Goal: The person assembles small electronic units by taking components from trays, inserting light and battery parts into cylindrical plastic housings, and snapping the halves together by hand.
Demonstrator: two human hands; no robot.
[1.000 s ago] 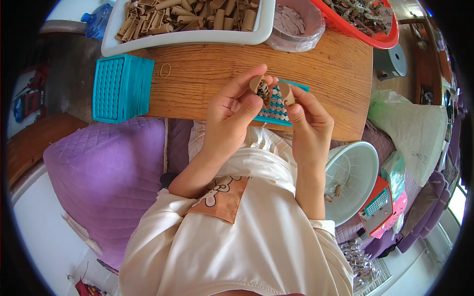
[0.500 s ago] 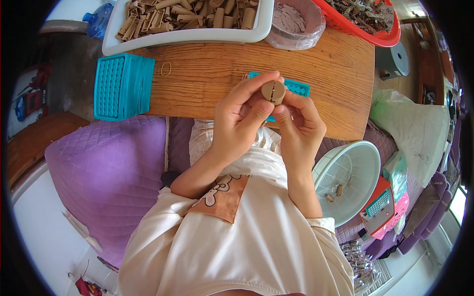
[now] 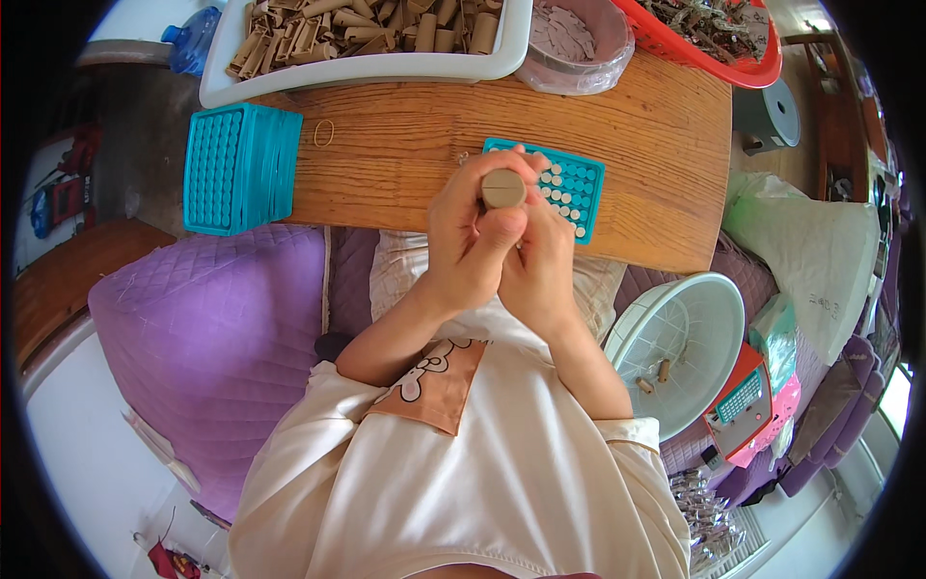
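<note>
A short brown cylinder (image 3: pixel 503 190) stands end-up between my hands, its round face turned toward me with a faint line across it. My left hand (image 3: pixel 467 232) wraps round it, thumb on the near side and fingers on the far side. Pressed in close from the right is my right hand (image 3: pixel 540 265), its fingers closed against the cylinder's side and partly hidden behind my left. Just beyond them lies a teal tray (image 3: pixel 596 198) on the wooden table (image 3: pixel 386 145), with small white round pieces in some of its pockets.
At the left stands a stack of teal trays (image 3: pixel 239 169) beside a rubber band (image 3: pixel 324 133). A white bin (image 3: pixel 367 69) of brown half-cylinders, a bag-lined bowl (image 3: pixel 579 77) and a red basket (image 3: pixel 709 68) line the back. A pale basin (image 3: pixel 675 318) with brown pieces sits right.
Both hands have shifted slightly left and drawn together round the cylinder. The dark gap across its face has closed to a thin line. More of the teal tray shows.
</note>
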